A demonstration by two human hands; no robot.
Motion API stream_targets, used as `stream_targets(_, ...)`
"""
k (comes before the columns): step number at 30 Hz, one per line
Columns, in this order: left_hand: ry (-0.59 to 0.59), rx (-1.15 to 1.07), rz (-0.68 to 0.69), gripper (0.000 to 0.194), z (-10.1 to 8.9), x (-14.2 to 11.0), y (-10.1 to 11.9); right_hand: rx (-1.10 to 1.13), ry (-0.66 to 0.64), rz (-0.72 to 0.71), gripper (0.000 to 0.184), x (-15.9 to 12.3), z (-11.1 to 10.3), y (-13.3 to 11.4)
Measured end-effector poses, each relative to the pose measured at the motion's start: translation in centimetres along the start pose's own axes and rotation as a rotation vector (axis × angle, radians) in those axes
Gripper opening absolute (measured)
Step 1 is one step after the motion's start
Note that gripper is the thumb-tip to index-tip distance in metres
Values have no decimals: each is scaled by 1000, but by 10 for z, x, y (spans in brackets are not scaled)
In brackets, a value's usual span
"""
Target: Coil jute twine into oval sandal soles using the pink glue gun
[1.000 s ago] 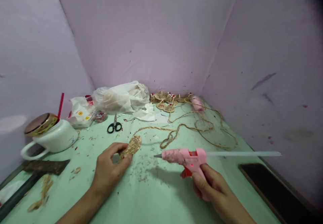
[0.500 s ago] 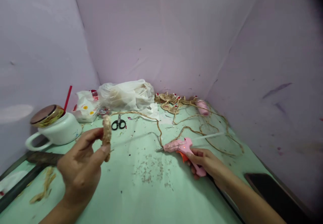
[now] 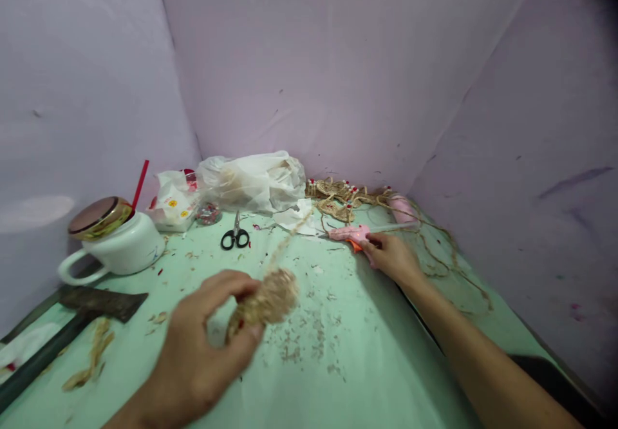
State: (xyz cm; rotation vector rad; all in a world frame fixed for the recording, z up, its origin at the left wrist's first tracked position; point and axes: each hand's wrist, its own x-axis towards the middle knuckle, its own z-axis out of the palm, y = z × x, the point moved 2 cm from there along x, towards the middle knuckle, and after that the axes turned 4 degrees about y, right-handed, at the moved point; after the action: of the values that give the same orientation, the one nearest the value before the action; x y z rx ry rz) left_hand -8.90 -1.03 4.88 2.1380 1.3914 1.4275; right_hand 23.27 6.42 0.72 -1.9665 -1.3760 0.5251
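Between the thumb and fingers of my left hand [image 3: 207,345] is a small coiled piece of jute twine [image 3: 271,297], blurred by motion. A strand of twine [image 3: 290,239] runs from it toward the back of the table. My right hand [image 3: 391,258], stretched far forward, grips the handle of a pink glue gun [image 3: 350,234] with an orange trigger. Its nozzle points left near the white paper, and a clear glue stick [image 3: 386,227] sticks out behind it.
Scissors [image 3: 235,239] lie left of centre. A white mug [image 3: 128,248] and a hammer [image 3: 103,303] stand and lie at the left. At the back are a white plastic bag [image 3: 261,181], coiled twine pieces [image 3: 338,207] and a pink spool [image 3: 402,207]. A dark phone [image 3: 545,377] lies right.
My right hand has carried the glue gun forward to the back of the table. My left hand raised the twine coil to the left, then brought it back toward the middle.
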Motion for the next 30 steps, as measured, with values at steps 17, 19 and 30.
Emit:
stream_targets(17, -334, 70, 483, 36, 23, -33, 19, -355, -409, -920, 24, -101, 5, -61)
stream_targets(19, -347, 88, 496, 35, 23, -36, 17, -382, -418, -941, 23, -101, 4, -59)
stream_targets(30, -385, 42, 390, 37, 28, -39, 10, -181, -312, -568, 21, -136, 13, -39)
